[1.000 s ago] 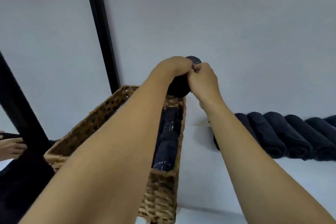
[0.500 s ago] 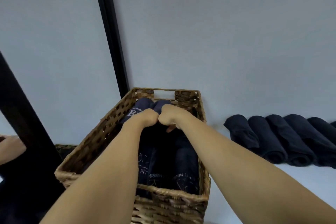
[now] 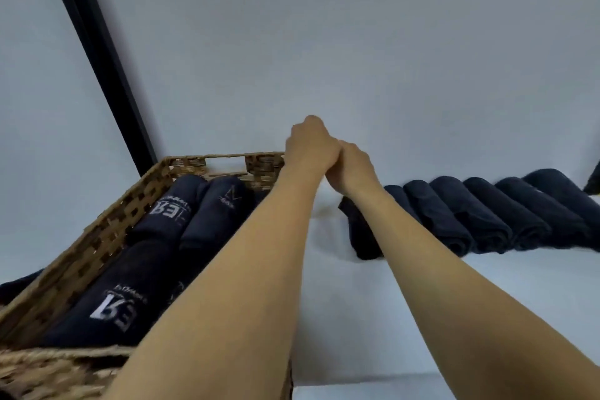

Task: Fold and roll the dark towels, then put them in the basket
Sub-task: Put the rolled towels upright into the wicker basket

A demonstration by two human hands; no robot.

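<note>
A woven wicker basket (image 3: 107, 230) stands at the left and holds several rolled dark towels (image 3: 156, 237) with white logos, lying side by side. On the white surface to the right lies a row of several more rolled dark towels (image 3: 470, 214). My left hand (image 3: 308, 146) and my right hand (image 3: 354, 169) are pressed together knuckle to knuckle, raised above the basket's far right corner. Both are seen from the back, with fingers curled and no towel visible in them. My left forearm hides the right side of the basket's inside.
The white tabletop (image 3: 341, 318) runs from the basket to the towel row, against a plain pale wall (image 3: 357, 42). A black post (image 3: 100, 58) slants up behind the basket. More dark cloth (image 3: 19, 282) lies left of the basket.
A second ago both hands held a rolled towel above the basket, then pressed it down inside. Now they have lifted out empty and shifted right, toward the towel row.
</note>
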